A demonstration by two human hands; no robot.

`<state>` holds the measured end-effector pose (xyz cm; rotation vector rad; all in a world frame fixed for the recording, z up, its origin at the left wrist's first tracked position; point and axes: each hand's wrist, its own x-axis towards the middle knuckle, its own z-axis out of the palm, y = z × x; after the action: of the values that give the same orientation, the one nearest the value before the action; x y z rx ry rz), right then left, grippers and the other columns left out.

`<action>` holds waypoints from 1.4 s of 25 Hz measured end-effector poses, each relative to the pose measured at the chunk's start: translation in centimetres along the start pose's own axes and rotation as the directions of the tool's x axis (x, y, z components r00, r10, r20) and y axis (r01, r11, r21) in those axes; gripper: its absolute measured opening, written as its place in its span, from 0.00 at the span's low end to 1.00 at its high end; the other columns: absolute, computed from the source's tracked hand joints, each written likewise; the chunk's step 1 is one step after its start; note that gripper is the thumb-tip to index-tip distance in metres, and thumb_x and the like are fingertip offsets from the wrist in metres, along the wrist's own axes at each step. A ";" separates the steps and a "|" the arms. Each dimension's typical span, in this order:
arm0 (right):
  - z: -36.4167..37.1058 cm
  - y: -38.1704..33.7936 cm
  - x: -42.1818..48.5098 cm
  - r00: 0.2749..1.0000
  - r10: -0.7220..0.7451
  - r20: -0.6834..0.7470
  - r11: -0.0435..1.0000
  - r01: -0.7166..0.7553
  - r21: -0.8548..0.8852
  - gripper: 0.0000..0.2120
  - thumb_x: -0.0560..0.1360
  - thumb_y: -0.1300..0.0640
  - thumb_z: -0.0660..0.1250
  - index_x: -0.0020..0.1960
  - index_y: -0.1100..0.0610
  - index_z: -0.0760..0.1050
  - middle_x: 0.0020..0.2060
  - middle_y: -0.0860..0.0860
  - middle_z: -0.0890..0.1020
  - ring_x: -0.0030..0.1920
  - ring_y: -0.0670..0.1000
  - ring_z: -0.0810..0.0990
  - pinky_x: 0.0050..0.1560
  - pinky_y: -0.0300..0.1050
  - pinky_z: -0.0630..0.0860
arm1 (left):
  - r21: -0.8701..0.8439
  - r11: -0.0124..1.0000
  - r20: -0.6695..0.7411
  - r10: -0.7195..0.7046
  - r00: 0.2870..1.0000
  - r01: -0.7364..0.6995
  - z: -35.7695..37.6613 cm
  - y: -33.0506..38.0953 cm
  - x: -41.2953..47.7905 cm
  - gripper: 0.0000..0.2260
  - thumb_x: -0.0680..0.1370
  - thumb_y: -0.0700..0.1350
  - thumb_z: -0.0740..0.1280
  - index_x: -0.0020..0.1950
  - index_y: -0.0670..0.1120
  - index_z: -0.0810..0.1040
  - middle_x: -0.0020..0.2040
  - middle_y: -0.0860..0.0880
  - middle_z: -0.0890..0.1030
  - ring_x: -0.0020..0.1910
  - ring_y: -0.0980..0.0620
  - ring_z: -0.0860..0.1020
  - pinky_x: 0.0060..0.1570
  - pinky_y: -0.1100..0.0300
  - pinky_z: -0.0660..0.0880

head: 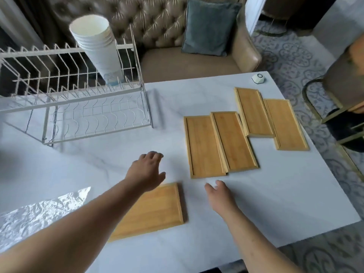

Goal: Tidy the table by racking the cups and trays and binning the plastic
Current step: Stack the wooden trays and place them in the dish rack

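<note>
Left hand (146, 170) and right hand (219, 194) loose over the counter (275, 184), holding nothing, cup stack (100, 46) in the rack (78, 107) at 10 o'clock, four trays (204, 146) at 2 (fifth tray (155, 211) under left wrist), plastic (37, 211) at 8.

A white marble-veined table (266, 194) stood before a tufted tan leather sofa (157, 20), on whose seat a grey-blue cushion (208, 26) leaned upright. Grey patterned carpet (291, 56) covered the floor. A chair (342, 83) with a brass-coloured frame stood at the right.
</note>
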<state>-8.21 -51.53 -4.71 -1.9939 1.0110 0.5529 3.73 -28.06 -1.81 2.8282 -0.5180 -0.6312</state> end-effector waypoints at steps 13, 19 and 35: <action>-4.3 -0.9 4.9 0.880 0.057 0.471 0.708 -0.368 0.603 0.13 0.80 0.60 0.61 0.38 0.50 0.63 0.28 0.45 0.61 0.26 0.45 0.58 0.31 0.39 0.54 | 0.087 0.995 -0.012 0.050 0.999 -0.048 -1.9 10.2 22.3 0.38 0.80 0.61 0.66 0.85 0.50 0.53 0.85 0.47 0.55 0.83 0.42 0.57 0.79 0.43 0.60; -4.0 -1.8 6.0 0.804 0.129 0.580 0.632 -0.518 0.577 0.22 0.81 0.52 0.66 0.65 0.70 0.74 0.71 0.71 0.66 0.73 0.71 0.66 0.73 0.57 0.71 | 0.153 0.988 0.005 -0.005 1.000 0.004 -1.7 9.2 23.2 0.32 0.81 0.60 0.65 0.81 0.47 0.63 0.79 0.44 0.69 0.77 0.41 0.67 0.69 0.44 0.72; -0.2 -1.2 2.0 0.965 0.175 0.193 0.860 -0.246 0.447 0.16 0.84 0.46 0.60 0.55 0.60 0.74 0.49 0.68 0.84 0.48 0.64 0.87 0.54 0.63 0.84 | -0.436 0.872 -0.191 -0.330 0.925 0.221 -5.3 0.1 7.7 0.05 0.79 0.52 0.58 0.46 0.52 0.65 0.38 0.51 0.77 0.35 0.51 0.76 0.30 0.56 0.65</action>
<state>-6.06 -52.18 -5.40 -1.4038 1.1541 0.5048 12.52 -30.47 0.04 2.5372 0.0716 -0.3480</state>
